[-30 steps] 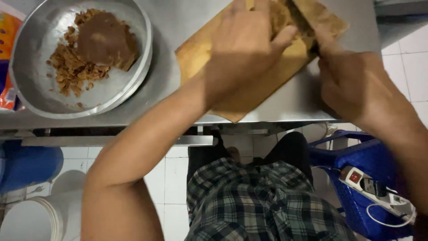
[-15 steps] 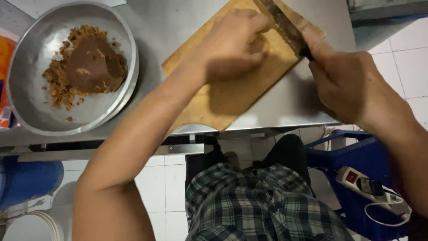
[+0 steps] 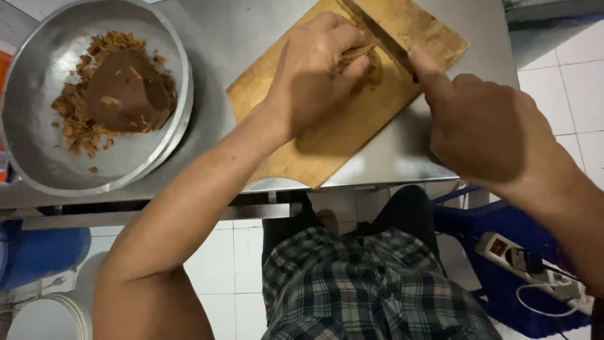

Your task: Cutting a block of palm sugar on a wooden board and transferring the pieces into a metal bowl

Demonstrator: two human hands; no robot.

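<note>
We look down on our left hand (image 3: 314, 79), which lies over a brown block (image 3: 368, 63) on the wooden cutting board (image 3: 327, 135); its fingers (image 3: 340, 38) are curled close together and pressed down on the block, with the tips bent over its far edge, so most of the block is hidden and only a brown, crumbly edge shows beside the fingertips. Our right hand (image 3: 481, 129) is closed around the handle of a knife (image 3: 380, 38), the handle itself hidden inside the fist, and the forefinger is stretched out along the back of the blade. The dark blade runs slantwise up and to the left from that finger and meets the block just beside the left fingertips; we cannot tell how deep it sits. The board lies askew on a steel table (image 3: 402, 157), one corner jutting over the near edge. To the left on the same table, well apart from the board, stands a wide metal bowl (image 3: 38, 145) that holds a dome-shaped brown lump (image 3: 126, 94) with loose brown crumbs (image 3: 72, 123) scattered around it. Below the table edge we see a checked garment (image 3: 371, 289) over the lap, white floor tiles, a blue stool (image 3: 497, 220) on the right with a white power strip (image 3: 535, 264) lying on it, and a blue container (image 3: 38, 252) on the left.
</note>
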